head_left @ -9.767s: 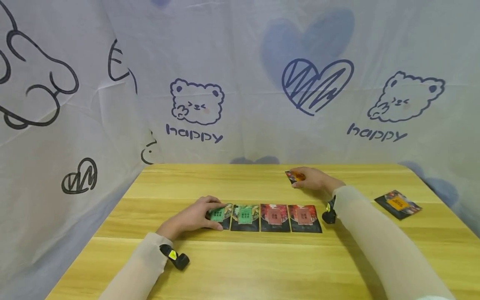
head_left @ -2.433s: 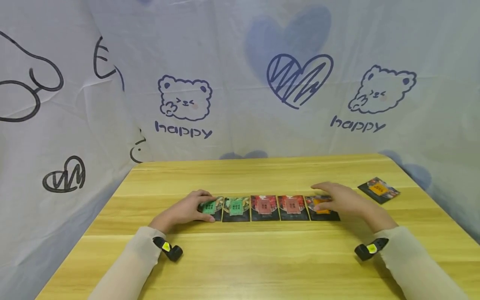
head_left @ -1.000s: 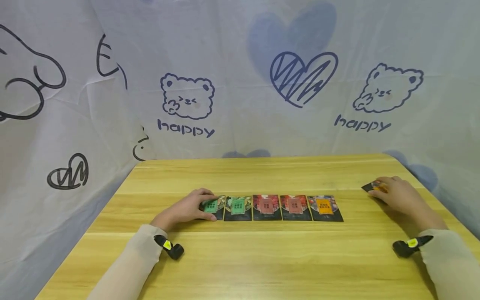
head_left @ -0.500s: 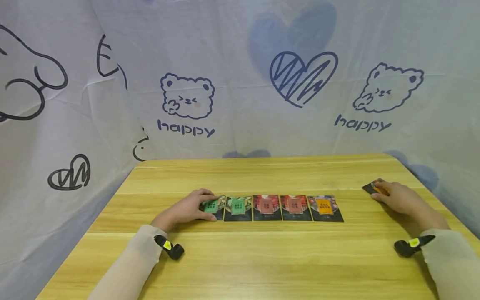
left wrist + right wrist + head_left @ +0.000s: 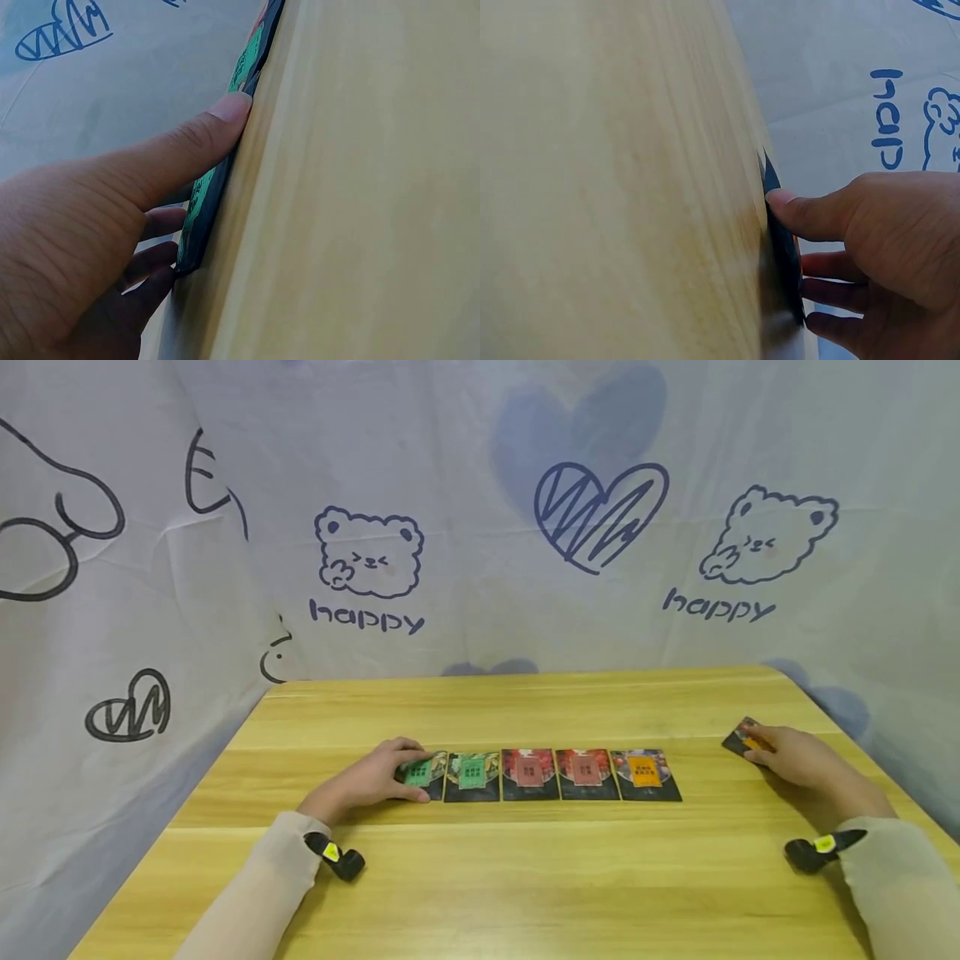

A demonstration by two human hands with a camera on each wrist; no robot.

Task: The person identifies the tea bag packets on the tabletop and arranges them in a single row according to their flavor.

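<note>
My left hand (image 5: 367, 781) grips the leftmost green-labelled packet (image 5: 422, 772), covering its left part. In the left wrist view, the thumb presses its near edge while several fingers bend against its other side. Beside it lies a row of flat, dark-bottomed packets: a second green one (image 5: 472, 777), two red ones (image 5: 530, 774) and an orange-labelled one (image 5: 645, 774) at the right end. Far to the right, my right hand (image 5: 813, 768) pinches another orange-labelled packet (image 5: 738, 742), tilted, with its right part hidden. The right wrist view shows its dark side (image 5: 784, 247) between thumb and fingers.
A wood-grain table (image 5: 495, 877) carries everything. Behind it and to the left hangs a pale cloth (image 5: 480, 593) printed with hearts, bears and "happy". Each wrist wears a black camera band (image 5: 341, 860).
Earlier, my right hand set the first orange-labelled packet at the row's right end, then moved right and took the second one. My left hand has stayed at the leftmost green-labelled packet.
</note>
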